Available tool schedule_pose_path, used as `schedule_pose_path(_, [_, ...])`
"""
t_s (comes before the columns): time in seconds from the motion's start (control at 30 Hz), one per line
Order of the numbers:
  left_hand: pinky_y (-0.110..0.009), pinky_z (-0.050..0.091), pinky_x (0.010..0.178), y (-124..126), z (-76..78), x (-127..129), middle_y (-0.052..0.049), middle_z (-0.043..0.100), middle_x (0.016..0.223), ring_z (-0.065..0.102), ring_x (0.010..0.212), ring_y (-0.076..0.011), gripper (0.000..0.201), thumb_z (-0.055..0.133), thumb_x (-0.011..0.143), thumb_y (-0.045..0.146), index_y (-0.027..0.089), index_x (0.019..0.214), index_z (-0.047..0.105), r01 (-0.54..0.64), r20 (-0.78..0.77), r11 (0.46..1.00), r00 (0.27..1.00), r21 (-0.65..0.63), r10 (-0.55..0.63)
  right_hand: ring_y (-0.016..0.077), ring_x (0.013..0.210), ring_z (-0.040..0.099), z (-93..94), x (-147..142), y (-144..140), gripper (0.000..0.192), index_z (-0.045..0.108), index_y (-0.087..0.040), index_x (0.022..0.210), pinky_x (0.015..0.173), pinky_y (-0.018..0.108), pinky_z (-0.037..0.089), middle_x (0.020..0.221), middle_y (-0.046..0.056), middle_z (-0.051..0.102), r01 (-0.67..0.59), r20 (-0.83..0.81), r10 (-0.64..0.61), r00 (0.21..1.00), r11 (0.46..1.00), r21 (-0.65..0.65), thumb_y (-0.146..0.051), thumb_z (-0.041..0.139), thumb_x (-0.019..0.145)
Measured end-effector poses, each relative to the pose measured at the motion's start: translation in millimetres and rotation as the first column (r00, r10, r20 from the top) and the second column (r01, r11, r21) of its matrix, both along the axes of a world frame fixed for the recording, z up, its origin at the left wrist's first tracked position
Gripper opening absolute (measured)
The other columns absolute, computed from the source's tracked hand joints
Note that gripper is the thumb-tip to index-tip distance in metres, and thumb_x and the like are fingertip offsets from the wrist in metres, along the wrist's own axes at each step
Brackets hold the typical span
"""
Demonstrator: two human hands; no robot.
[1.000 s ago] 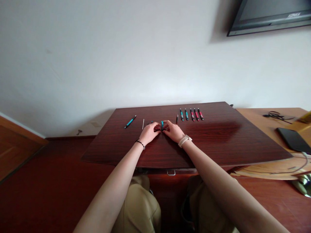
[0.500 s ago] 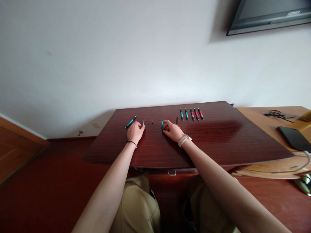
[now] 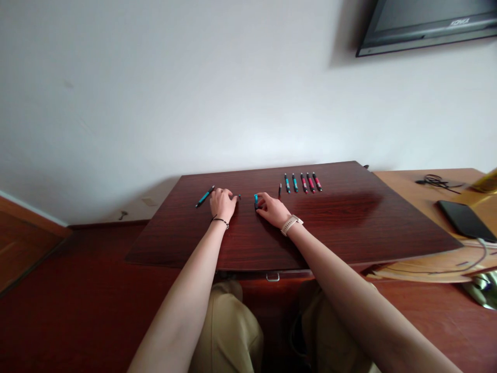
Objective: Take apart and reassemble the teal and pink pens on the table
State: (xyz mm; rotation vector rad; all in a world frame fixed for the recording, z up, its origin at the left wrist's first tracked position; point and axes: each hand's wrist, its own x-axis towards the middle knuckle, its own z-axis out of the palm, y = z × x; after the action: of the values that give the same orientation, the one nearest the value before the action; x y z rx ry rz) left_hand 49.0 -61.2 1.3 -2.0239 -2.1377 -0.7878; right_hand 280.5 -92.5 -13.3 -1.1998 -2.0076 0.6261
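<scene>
Just this side of the fingers, a dark bracelet [image 3: 221, 222] circles one wrist and a pale watch [image 3: 291, 225] the other. From where I stand, the right hand [image 3: 272, 208] has its thumb and fingers closed on a blue-and-black pen part [image 3: 256, 198], stood upright at the tips over the table [image 3: 330, 228]. The left hand [image 3: 223, 204] bends low with curled fingers — whether they pinch anything, I can't tell.

A moment ago both hands met at that part; now the left has parted from it and gone to the loose pieces, so I'd judge the right is merely steadying while the left sorts. The thin white stick has dropped from sight, perhaps beneath the left fingers. A tiny bit [image 3: 239, 197] lies just beside the left thumb.

Off the left fingers' outer side rests a blue pen [image 3: 205, 197]. Beyond the right fingers are a short dark piece [image 3: 280, 190], then two blue pens [image 3: 295, 182] and three red pens [image 3: 310, 183] in a row.
</scene>
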Motion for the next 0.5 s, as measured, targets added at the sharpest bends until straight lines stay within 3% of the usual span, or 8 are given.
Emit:
schedule_pose_path(0.37, [-0.050,0.046,0.104,-3.6,2.3,-3.4,-0.018,0.068,0.115,0.057,0.120,-0.0372,0.019,0.060,0.100,0.024,0.020,0.093,0.077,0.011,-0.083,0.998,0.996,-0.059,-0.016,0.0161,0.078,0.072,3.2,1.0,-1.6,0.055,0.055,-0.023,0.136,0.078,0.030,0.055,0.108,0.003,0.077,-0.014,-0.004,0.014,1.000,1.000,-0.015,-0.008,0.074,0.087])
schedule_pose_path(0.5, [-0.049,0.045,0.108,-6.3,0.3,-13.4,-0.019,0.068,0.114,0.058,0.119,-0.0367,0.020,0.057,0.102,0.025,0.019,0.095,0.075,0.038,-0.077,0.999,0.996,-0.025,-0.040,0.0161,0.078,0.072,1.9,2.3,-2.5,0.057,0.053,-0.023,0.139,0.079,0.030,0.055,0.108,0.003,0.076,-0.020,-0.011,0.019,1.000,0.999,-0.029,-0.009,0.073,0.088])
